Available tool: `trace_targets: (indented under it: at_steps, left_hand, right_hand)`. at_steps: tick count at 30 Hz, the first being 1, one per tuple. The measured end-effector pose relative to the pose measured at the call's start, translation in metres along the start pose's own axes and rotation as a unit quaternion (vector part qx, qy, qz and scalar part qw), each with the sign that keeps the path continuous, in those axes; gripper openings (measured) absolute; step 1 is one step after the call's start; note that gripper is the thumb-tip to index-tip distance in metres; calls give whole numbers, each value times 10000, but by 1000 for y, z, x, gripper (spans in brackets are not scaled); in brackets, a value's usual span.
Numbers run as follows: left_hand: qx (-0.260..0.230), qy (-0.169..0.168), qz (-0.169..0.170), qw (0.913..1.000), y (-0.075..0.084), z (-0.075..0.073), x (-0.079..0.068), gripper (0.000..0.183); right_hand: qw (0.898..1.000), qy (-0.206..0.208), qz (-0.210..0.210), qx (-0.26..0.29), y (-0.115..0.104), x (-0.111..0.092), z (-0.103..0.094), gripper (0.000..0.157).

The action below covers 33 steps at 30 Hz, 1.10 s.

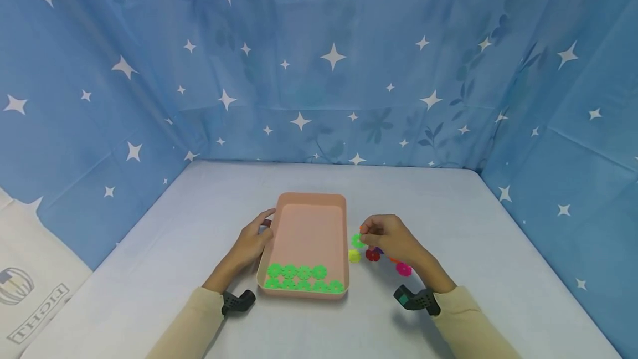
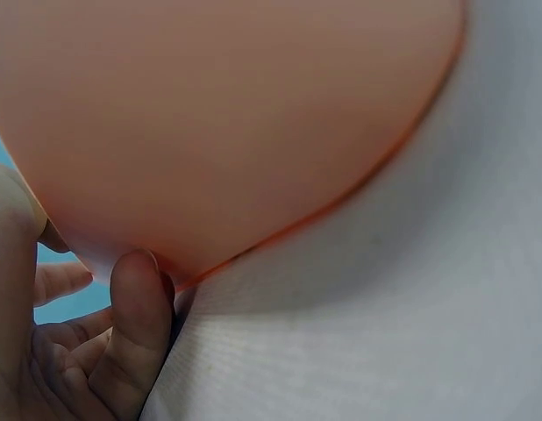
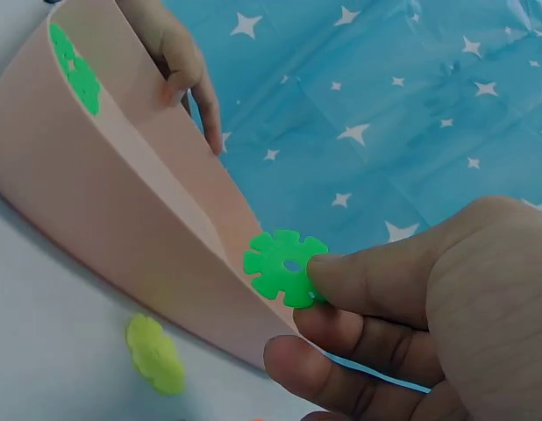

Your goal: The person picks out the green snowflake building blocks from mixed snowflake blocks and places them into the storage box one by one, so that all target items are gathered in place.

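Observation:
A pink tray (image 1: 310,237) stands on the table, with two rows of green notched discs (image 1: 304,272) along its near end. At its left side my left hand (image 1: 253,244) grips the wall, thumb and fingers at the edge. In the left wrist view the thumb (image 2: 138,307) lies against the pink wall. My right hand (image 1: 394,237) is raised just right of the tray. Between thumb and index finger it pinches a green flower-shaped disc (image 3: 284,266) with a hole in its middle. In the right wrist view this disc overlaps the tray's rim.
Beside the tray's right wall lie a yellow disc (image 1: 354,256), a dark red disc (image 1: 372,255) and a magenta disc (image 1: 404,268). Orange and blue pieces are partly hidden under my right hand. A blue starred curtain (image 1: 329,87) surrounds the white table (image 1: 209,193).

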<state>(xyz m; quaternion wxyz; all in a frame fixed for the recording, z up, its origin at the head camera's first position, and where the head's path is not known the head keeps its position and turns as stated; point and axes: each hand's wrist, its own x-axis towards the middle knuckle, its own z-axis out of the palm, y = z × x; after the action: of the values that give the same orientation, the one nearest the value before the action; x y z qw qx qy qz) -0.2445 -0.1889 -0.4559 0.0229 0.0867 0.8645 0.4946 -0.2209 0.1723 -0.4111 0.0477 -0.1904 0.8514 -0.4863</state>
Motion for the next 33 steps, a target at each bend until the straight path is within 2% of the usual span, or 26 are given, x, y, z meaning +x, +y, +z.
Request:
trace_targets:
  at_steps: [9, 13, 16, 20, 24, 29, 33]
  left_hand:
    - [132, 60, 34, 9999, -1, 0, 0, 61]
    - [124, 64, 61, 9999, -1, 0, 0, 62]
    - [130, 50, 70, 9999, -1, 0, 0, 62]
    - [89, 31, 87, 9999, -1, 0, 1, 61]
    - [-85, -5, 91, 9999, -1, 0, 1, 62]
    - [-183, -34, 24, 9998, -2, 1, 1, 62]
    - [-67, -2, 6, 10000, -1, 1, 0, 62]
  right_hand:
    - [9993, -255, -209, 179, -12, 6, 14, 8]
    - [9984, -373, -31, 427, -11, 7, 21, 8]
    - [9985, -351, 115, 407, -9, 9, 27, 8]
    - [9994, -263, 209, 32, -10, 12, 35, 8]
    - [9989, -348, 273, -176, -12, 14, 42, 11]
    - [9975, -463, 173, -511, -9, 12, 49, 13]
    - [9944, -518, 91, -915, -8, 11, 53, 13]
